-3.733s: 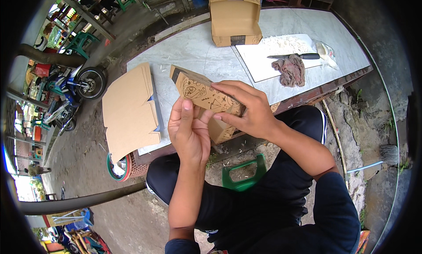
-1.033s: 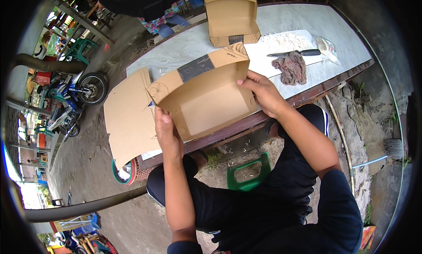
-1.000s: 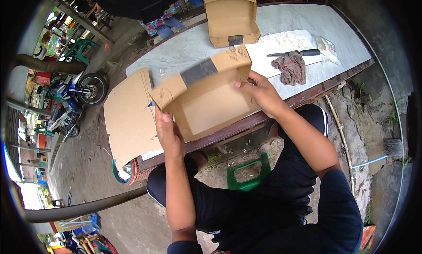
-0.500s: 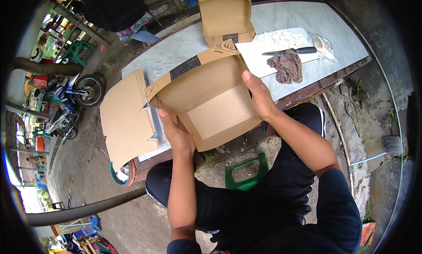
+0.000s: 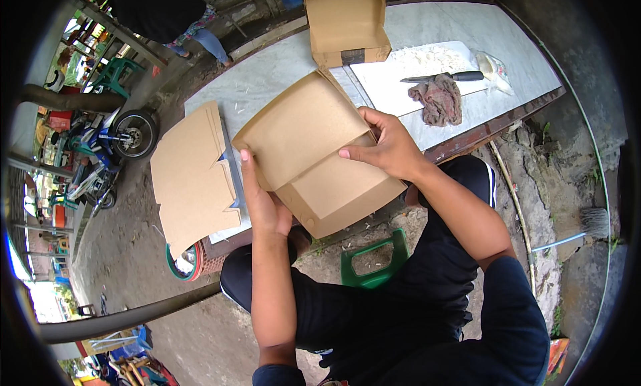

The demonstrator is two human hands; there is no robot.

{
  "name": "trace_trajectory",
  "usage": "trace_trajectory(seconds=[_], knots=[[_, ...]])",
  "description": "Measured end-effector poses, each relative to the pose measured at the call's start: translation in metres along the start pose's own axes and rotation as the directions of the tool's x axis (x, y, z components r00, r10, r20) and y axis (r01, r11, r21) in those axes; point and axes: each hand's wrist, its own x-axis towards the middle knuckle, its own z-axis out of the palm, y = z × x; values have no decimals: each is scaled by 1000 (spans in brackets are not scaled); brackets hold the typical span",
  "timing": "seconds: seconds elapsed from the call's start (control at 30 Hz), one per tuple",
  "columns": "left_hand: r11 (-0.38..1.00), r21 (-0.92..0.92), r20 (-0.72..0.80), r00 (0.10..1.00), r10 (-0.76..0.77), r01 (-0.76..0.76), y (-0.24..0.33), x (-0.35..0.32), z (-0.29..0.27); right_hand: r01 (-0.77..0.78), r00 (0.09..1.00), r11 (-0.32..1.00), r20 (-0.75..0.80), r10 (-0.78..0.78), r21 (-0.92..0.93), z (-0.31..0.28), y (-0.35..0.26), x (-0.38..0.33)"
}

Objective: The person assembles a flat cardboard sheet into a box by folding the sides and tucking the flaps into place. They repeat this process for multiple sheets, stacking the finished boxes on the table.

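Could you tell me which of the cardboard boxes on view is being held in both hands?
The brown box nearest the person, gripped by the left hand and right hand. The other box stands untouched at the table's far edge.

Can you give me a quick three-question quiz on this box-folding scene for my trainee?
1. True or false: both hands grip the cardboard box being folded.
2. What lies on the white cutting board at the far end of the table? A) a knife B) scissors C) a spoon
3. Where is the stack of flat cardboard blanks relative to the held box?

Key
1. True: the left hand holds its near left edge, the right hand presses on its right side.
2. A: a black-handled knife, with a crumpled rag beside it.
3. On the person's left, lying at the table edge.
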Motion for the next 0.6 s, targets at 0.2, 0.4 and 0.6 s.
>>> trace_trajectory(seconds=[0.2,0.4,0.6], knots=[[923,383,-172,978,114,-40,-3,5,-10,42,999,997,-13,-43,-66,-3,4,2],[-201,909,337,360,870,-366,-13,7,-10,-30,999,999,-27,31,22,-4,-1,2],[-475,705,708,479,519,-528,0,-14,-3,-59,998,981,-2,60,184,-13,-3,1]])
